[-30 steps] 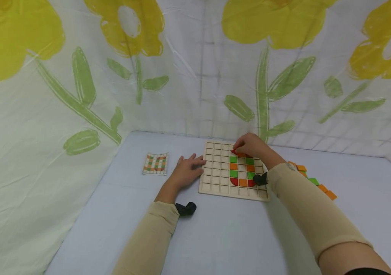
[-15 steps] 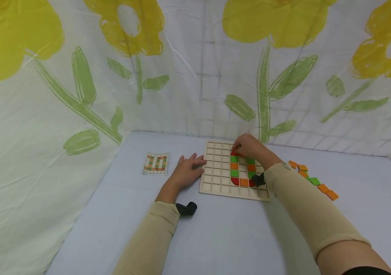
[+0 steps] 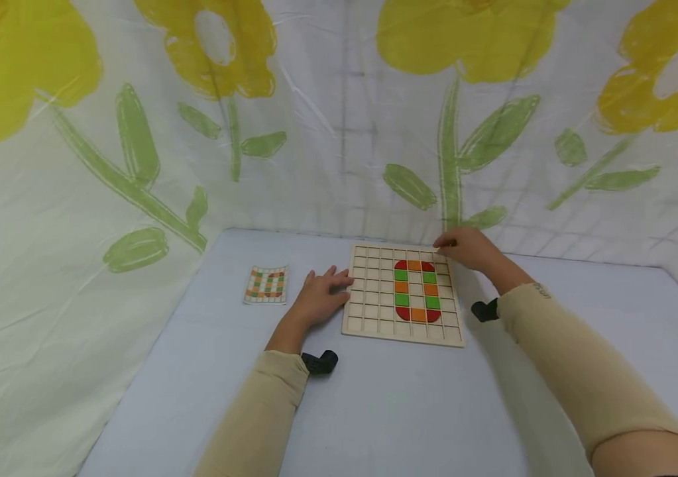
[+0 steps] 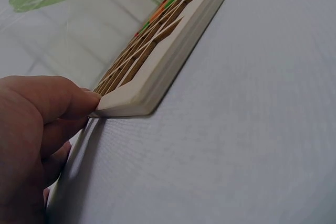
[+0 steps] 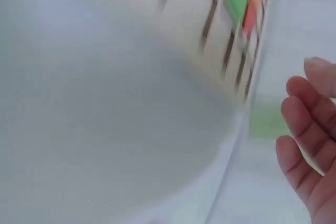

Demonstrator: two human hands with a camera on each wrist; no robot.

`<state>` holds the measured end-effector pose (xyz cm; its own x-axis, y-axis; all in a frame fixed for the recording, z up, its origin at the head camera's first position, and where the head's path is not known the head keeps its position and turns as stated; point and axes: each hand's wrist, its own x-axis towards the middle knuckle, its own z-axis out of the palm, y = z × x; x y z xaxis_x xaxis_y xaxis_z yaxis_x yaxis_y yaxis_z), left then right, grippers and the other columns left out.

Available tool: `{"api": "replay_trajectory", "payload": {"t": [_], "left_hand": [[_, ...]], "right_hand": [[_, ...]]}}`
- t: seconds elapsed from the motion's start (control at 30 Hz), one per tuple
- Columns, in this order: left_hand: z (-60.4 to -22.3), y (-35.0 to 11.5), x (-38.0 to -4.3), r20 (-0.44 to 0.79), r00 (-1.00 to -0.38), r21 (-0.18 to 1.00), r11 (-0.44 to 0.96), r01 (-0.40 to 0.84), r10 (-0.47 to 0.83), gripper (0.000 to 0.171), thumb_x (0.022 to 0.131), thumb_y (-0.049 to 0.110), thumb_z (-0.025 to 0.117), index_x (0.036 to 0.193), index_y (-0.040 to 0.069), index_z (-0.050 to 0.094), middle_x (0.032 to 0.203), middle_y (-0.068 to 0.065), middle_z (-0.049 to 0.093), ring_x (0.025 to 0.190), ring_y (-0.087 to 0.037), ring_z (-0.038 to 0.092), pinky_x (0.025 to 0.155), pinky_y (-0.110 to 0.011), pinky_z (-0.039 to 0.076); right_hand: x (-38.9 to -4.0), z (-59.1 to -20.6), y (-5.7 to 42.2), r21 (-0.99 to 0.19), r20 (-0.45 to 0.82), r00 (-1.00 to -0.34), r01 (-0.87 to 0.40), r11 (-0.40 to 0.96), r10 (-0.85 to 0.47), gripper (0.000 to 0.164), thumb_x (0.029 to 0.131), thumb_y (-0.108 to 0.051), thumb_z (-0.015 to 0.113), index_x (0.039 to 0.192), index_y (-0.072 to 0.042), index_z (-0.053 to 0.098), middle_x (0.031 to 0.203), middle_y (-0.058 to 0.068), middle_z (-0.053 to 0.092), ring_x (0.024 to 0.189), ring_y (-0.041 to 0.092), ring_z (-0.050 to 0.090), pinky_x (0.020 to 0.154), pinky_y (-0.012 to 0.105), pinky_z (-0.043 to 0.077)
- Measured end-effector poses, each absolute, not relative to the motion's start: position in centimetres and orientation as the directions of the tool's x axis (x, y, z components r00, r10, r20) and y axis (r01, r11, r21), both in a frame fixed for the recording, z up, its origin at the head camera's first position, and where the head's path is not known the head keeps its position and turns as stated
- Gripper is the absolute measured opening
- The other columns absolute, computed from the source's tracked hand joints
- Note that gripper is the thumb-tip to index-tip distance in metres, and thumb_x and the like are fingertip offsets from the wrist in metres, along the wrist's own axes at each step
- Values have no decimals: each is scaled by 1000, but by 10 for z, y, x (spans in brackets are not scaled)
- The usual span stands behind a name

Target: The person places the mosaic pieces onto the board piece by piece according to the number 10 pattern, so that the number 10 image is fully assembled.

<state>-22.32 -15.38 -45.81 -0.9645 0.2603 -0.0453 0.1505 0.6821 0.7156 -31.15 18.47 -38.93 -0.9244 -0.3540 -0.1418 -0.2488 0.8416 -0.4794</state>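
Observation:
A pale wooden grid board [image 3: 371,301] lies toward the back of the table. Red, green and orange tiles form an upright oval ring on it, with a red corner tile [image 3: 401,265] at its upper left. My left hand [image 3: 321,298] rests at the board's left edge, fingers spread. In the left wrist view the thumb [image 4: 68,98] touches the board's corner. Over the back right corner hovers my right hand [image 3: 466,247], its fingers loosely bent. The right wrist view shows those fingers [image 5: 304,129] apart from the board, holding nothing.
A small pattern card [image 3: 265,285] lies left of the left hand. Behind the white table [image 3: 386,404] hangs a flower-printed curtain [image 3: 315,165]. Black devices sit at the left wrist [image 3: 321,362] and right wrist [image 3: 484,310]. The right forearm covers part of the table's right side.
My right hand has let go of the red corner tile and moved right, up over the board's back right corner. The loose tiles are now hidden behind the forearm. The left hand stays put.

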Motion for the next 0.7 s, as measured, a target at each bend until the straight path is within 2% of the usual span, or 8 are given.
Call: {"api": "replay_trajectory", "payload": {"t": [0.23,0.43,0.57,0.7], "left_hand": [[-458,-155,-223,-57,-968,713,689,132,244,37,96,28,62,132,22,64,151,11,45,150,-15,23,126,-41,-5],[-457,-154,-221,-63,-970,720,684,118,234,36,96,27,62,132,21,64,151,11,46,150,-14,23,126,-40,-6],[-457,-153,-221,-61,-969,725,678,123,241,36,96,27,62,132,21,64,150,11,46,150,-14,23,126,-40,-6],[-458,-151,-222,-55,-968,730,671,128,245,36,96,26,62,131,20,64,150,11,46,150,-14,23,126,-40,-6]], "right_hand": [[-298,-388,255,-453,-189,-940,-173,875,-284,39,97,-27,61,126,-1,65,126,23,64,112,39,59,92,54,51],[-284,-396,290,-402,-293,-922,-121,908,-253,52,92,-42,66,124,-1,66,126,26,62,112,42,58,91,56,51],[-280,-401,300,-383,-327,-915,-100,918,-236,53,88,-48,70,116,-4,69,117,21,65,102,34,58,85,47,53],[-279,-404,301,-407,-306,-921,-101,908,-240,40,86,-42,74,102,-6,68,98,10,65,86,24,56,73,33,49]]}}
